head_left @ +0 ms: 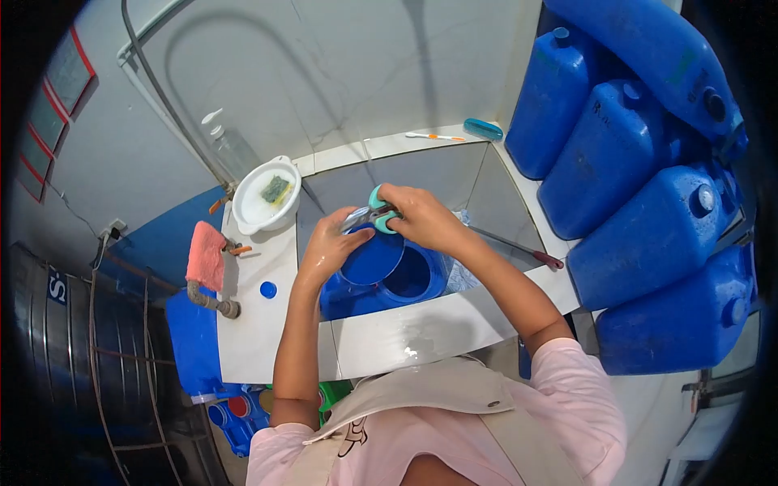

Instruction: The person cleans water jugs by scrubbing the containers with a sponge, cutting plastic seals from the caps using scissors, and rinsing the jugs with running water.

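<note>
R hand [421, 215] grips scissors [381, 212] over basin [504, 194]; L hand [327, 247], wet-looking, pinches clear plastic [354, 217] alongside. Slip risk: nick to L hand. Hold on blue lid [373, 261] unclear. Under it, blue container [356, 304], mouth open: scissors might drop in. Past R forearm [519, 287], red-handled tool [547, 259] on basin rim, might get knocked.

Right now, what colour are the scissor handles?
Mint green; the handles show best in the head view.

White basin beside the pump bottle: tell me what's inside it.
A green and yellow sponge lies inside the white basin; whatever is directly beneath the sponge is covered.
</note>
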The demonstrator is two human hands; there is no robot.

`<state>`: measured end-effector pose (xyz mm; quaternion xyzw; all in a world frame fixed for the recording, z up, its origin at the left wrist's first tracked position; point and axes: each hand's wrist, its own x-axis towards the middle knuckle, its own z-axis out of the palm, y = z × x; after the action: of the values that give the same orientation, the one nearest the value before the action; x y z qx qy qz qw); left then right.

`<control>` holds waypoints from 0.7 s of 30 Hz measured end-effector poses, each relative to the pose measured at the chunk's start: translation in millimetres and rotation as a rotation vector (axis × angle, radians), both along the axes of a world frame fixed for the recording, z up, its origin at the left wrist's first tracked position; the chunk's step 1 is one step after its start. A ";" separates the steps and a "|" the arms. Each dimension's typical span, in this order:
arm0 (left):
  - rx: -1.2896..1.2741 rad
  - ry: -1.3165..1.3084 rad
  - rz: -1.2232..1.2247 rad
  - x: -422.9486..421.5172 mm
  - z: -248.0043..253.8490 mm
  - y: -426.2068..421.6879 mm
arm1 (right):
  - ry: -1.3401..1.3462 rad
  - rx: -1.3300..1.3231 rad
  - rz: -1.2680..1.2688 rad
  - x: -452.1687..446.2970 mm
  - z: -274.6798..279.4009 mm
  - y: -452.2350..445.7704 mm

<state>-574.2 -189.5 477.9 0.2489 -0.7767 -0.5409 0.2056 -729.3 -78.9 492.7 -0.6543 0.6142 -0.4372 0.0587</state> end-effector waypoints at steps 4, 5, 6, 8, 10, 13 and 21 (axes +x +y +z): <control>-0.079 0.054 -0.078 -12.0 -1.7 -17.7 | 0.195 -0.117 -0.006 -7.6 -0.8 -11.4; -0.091 0.041 -0.036 -15.2 3.2 -17.3 | 0.128 -0.128 -0.047 -9.0 -2.5 -15.3; -0.105 0.029 0.008 -19.5 7.7 -18.2 | 0.133 -0.129 -0.058 -12.5 -4.9 -21.5; -0.064 -0.072 0.028 -30.0 8.2 -22.5 | -0.183 -0.135 -0.185 -20.7 -14.3 -33.7; -0.203 0.039 0.000 -36.7 -6.0 -27.4 | -0.304 -0.138 -0.324 -36.6 -24.0 -48.5; -0.133 0.178 0.008 -35.7 -34.5 -31.2 | -0.454 -0.335 -0.622 -99.3 -70.8 -81.1; 0.262 0.575 0.194 -19.6 -82.2 -65.2 | -0.230 0.080 -1.107 -181.2 -240.1 -71.3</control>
<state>-593.8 -254.7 395.7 0.1833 -0.5833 -0.6621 0.4333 -910.5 -150.2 252.6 -0.1803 0.8715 -0.4475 -0.0880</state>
